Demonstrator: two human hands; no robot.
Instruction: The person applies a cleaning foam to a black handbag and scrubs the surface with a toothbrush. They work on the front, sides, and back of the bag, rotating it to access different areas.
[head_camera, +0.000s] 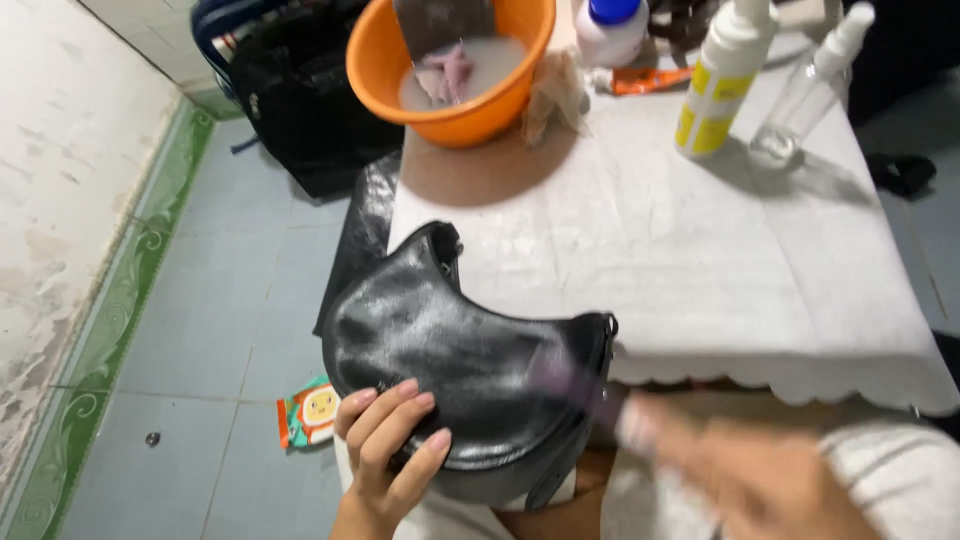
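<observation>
Blue tiled floor (215, 300) below, white cloth worktop (700, 260) on right. Black shiny bag (450, 370) at near worktop edge, on lap. Left hand (385, 450) holds bag bottom, keeps it steady. Right hand (740, 470) blurry, rubbing bag with something; grip unclear. Far: orange bowl (455, 70), cloudy water and rag inside. White spray bottle (720, 80), clear bottle (805, 90) beside.

The black handbag (460, 370) looks like smooth leather, wet and glossy, catching light across its curved face. The table's white cloth (700, 260) is matt and faintly creased, with a scalloped hem. At eleven o'clock from the bag, the orange basin (470, 110) is shiny plastic holding cloudy water. At one o'clock stand a matt white plastic bottle (720, 80) and a clear, glassy spray bottle (800, 95). The floor tiles (220, 300) are dull grey-blue.
</observation>
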